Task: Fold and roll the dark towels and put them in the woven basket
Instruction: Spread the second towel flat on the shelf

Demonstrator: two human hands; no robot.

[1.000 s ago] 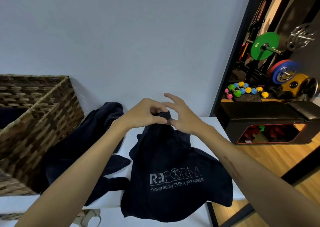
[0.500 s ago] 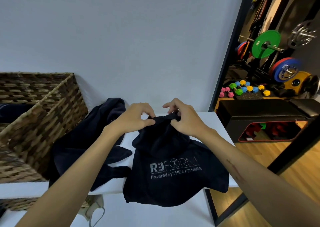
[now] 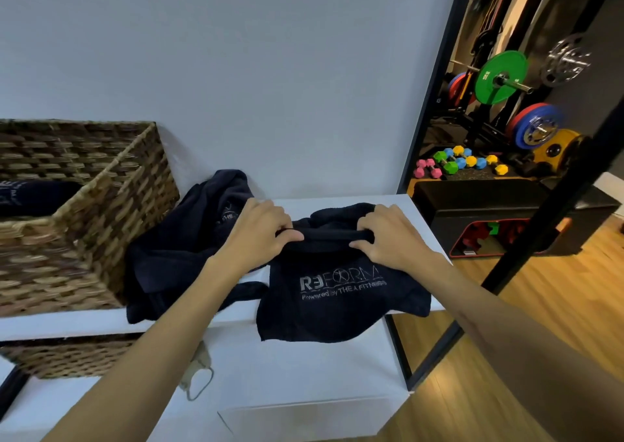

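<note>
A dark towel with a white REFORM logo [image 3: 337, 293] lies on the white shelf top [image 3: 415, 219], its near edge hanging over the front. My left hand [image 3: 256, 235] and my right hand [image 3: 388, 235] each pinch its far edge, stretched taut between them. A second dark towel [image 3: 189, 239] lies crumpled to the left, against the woven basket [image 3: 101, 212]. Inside the basket a dark rolled towel [image 3: 33, 198] shows.
A grey wall stands right behind the shelf. A second woven basket [image 3: 60, 357] sits in the shelf below. A beige strap [image 3: 199, 377] hangs at the shelf front. On the right, a black-framed mirror [image 3: 435, 104] shows gym weights; wooden floor lies below.
My hands have moved apart along the towel's far edge, from touching at its middle to a stretched span. The view has risen and shifted, so the basket shows more.
</note>
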